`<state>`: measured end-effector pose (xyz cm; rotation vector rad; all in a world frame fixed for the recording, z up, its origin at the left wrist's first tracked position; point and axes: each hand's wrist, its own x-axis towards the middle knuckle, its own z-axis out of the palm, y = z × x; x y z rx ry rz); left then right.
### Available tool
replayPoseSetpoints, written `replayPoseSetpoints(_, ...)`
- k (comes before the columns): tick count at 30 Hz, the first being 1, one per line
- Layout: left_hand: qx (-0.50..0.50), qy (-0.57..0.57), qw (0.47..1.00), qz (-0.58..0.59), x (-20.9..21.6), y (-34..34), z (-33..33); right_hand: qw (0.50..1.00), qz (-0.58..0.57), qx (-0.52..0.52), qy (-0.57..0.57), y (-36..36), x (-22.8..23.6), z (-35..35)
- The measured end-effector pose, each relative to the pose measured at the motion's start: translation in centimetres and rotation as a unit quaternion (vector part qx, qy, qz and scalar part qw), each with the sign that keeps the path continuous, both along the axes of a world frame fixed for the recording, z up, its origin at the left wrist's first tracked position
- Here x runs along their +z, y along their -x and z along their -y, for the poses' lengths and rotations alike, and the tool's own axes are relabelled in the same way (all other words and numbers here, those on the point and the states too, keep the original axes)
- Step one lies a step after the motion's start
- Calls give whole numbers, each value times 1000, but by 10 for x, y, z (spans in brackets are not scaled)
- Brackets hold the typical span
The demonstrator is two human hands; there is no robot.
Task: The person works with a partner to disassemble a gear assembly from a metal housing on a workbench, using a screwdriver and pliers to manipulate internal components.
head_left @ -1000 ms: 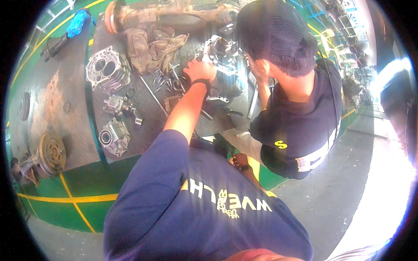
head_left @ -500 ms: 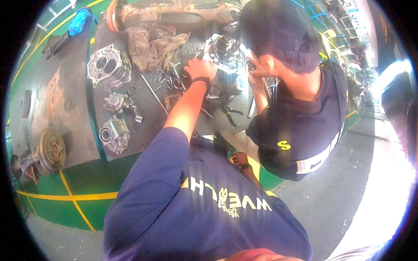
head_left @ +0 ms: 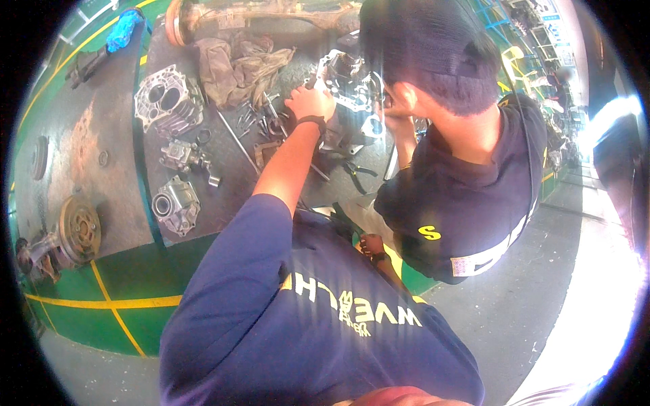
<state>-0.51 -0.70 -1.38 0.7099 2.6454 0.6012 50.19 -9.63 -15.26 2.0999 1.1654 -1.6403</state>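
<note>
My left hand point(head_left: 311, 103), a dark band at its wrist, reaches to the left edge of a bright metal gearbox housing point(head_left: 349, 101). Its fingers curl closed at that edge; glare blurs the exact contact. Low beside my body, my right hand point(head_left: 371, 245) is in shade with its fingers curled in, and whatever they may hold is hidden. A co-worker point(head_left: 467, 155) in a dark cap and shirt leans over the housing from the right. One of the co-worker's hands point(head_left: 401, 108) is at its right side, partly hidden by the head.
Pliers point(head_left: 359, 177) lie in front of the housing. A long rod point(head_left: 238, 142), a crumpled cloth point(head_left: 240, 68) and a two-bore casting point(head_left: 169, 100) are to the left, above smaller castings point(head_left: 176, 205). An axle point(head_left: 271, 19) spans the back of the dark worktop point(head_left: 218, 189).
The co-worker's head has shifted left, further over the housing. My left hand stays at the housing's edge, a little higher in the picture. My right hand is nearly unchanged.
</note>
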Motion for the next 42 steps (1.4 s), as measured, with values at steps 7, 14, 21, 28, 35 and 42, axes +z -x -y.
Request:
replayPoseSetpoints(7, 14, -16, 1000, -20, -11, 1, 0, 1000, -10, -10, 5, -4, -8, -2)
replayPoseSetpoints(14, -4, 2, 1000, -1, -6, 2, 3, 1000, 1, -21, 7, 4, 6, 4)
replayPoseSetpoints(21, -7, 5, 1000, 5, 2, 2, 2, 999, -15, -36, 31, -17, -16, -5)
replayPoseSetpoints(28, 2, 5, 1000, -1, -14, 4, 5, 999, 27, 14, -23, 9, 2, 7)
replayPoseSetpoints(35, 2, 3, 1000, -26, -18, 1, -4, 999, 28, -8, -35, 0, -5, 6)
replayPoseSetpoints(42, 10, 0, 999, -52, -26, 1, -6, 999, 15, -12, -30, 6, -2, 7)
